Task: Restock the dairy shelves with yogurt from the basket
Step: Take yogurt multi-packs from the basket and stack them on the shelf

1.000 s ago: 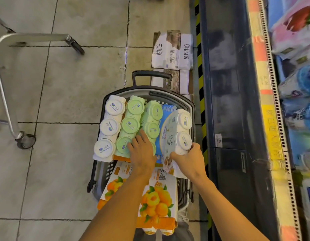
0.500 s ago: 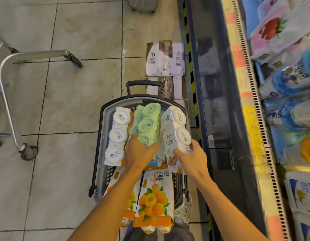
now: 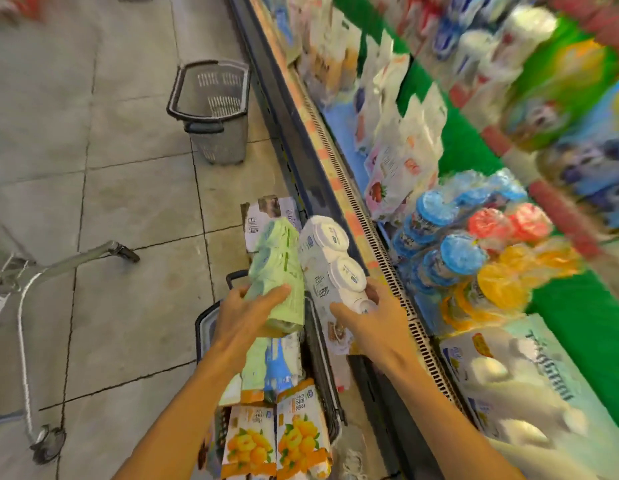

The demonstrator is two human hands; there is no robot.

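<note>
Nearest, at 6 o'clock, orange-printed cartons (image 3: 277,441) fill the basket (image 3: 205,327), its rim mostly hidden by both forearms. Above it, the left hand (image 3: 244,315) curls around a soft green yogurt pack (image 3: 278,271), and the right hand (image 3: 374,318) grips a white yogurt pack (image 3: 330,268) with round lids; both long axes point toward 12 o'clock. The dairy shelves (image 3: 474,202) at 2 o'clock are motion-blurred. An empty grey basket (image 3: 212,109) stands farthest.

2 yogurt packs (image 3: 303,271) (2 baskets (image 3: 211,109))
</note>
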